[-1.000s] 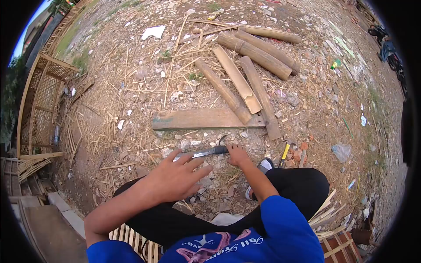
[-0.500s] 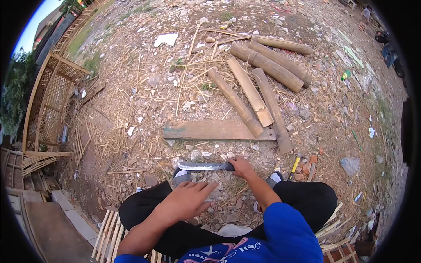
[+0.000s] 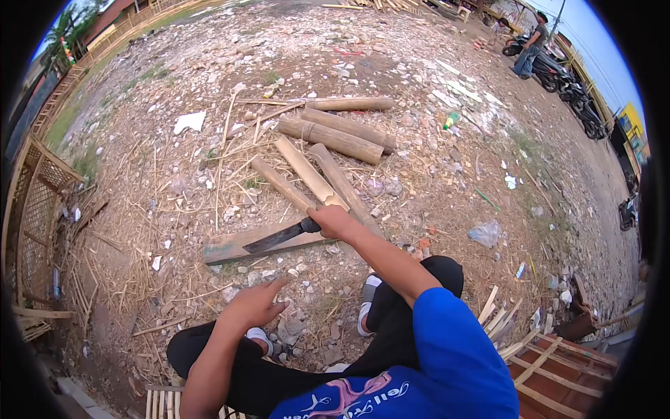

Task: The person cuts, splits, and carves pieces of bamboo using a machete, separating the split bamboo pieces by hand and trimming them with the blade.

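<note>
- While the right hand (image 3: 331,220) is closed around the dark wrapped handle of a long knife with a broad dark blade (image 3: 276,239), I log the left hand (image 3: 252,305) as bare, its thumb and fingers loosely parted.
- Knife position: out in front of the knees, blade angled leftward and slightly toward the body. In my view it crosses a long, flat, weathered wooden plank with a greenish end (image 3: 222,253); I cannot tell whether metal meets wood.
- Left hand: near the left knee, over stony ground, well apart from the knife.
- Beyond the right hand I note a pale split bamboo length, hollow side showing (image 3: 305,170), between two narrower brown bamboo pieces (image 3: 278,183). The hand hides part of their near ends; contact not determinable from here.
- Farther out: thick round brown bamboo poles (image 3: 331,138), lying crosswise in a group.
- Left of the poles, I record a flat, irregular white scrap (image 3: 190,122); to the right, a crumpled clear plastic bag (image 3: 484,234) and a green plastic bottle (image 3: 451,121).
- Far upper right: a standing person in blue trousers (image 3: 532,49), beside parked dark motorcycles (image 3: 550,75).
</note>
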{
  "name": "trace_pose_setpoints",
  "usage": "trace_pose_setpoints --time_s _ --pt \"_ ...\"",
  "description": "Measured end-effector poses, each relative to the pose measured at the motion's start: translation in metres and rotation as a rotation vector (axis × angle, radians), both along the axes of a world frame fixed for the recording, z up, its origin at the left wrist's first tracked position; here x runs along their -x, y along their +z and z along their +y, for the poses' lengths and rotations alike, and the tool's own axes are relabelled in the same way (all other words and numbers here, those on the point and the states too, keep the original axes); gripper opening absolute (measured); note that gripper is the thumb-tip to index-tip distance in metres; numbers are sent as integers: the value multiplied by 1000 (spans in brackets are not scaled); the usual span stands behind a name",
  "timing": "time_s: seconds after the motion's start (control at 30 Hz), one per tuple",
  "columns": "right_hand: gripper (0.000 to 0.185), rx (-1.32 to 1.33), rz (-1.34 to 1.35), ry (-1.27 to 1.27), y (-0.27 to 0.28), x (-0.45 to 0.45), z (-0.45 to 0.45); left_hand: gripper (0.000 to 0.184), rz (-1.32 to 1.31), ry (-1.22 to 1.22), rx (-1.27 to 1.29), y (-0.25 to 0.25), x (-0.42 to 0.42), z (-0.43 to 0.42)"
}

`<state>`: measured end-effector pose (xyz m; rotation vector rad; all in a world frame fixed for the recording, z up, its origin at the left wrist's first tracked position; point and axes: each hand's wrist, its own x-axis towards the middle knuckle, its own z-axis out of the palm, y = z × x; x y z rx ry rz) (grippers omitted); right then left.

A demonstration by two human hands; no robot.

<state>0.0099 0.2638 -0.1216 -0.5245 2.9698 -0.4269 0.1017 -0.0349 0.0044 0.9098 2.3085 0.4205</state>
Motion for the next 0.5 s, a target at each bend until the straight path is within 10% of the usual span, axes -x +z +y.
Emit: trace_pose_setpoints --time_s 0.2,0.3,0.43,0.5 --pt "42 124 -2 -268 93 -42 21 57 109 -9 42 -18 8 -13" --pt "53 383 30 -344 116 -70 12 57 177 315 -381 -11 13 -12" --pt "52 853 -31 -492 138 -127 -25 57 -364 1079 -949 14 31 -2" --pt "55 1094 -81 -439 126 -137 -46 60 -425 1035 -1377 10 36 10"
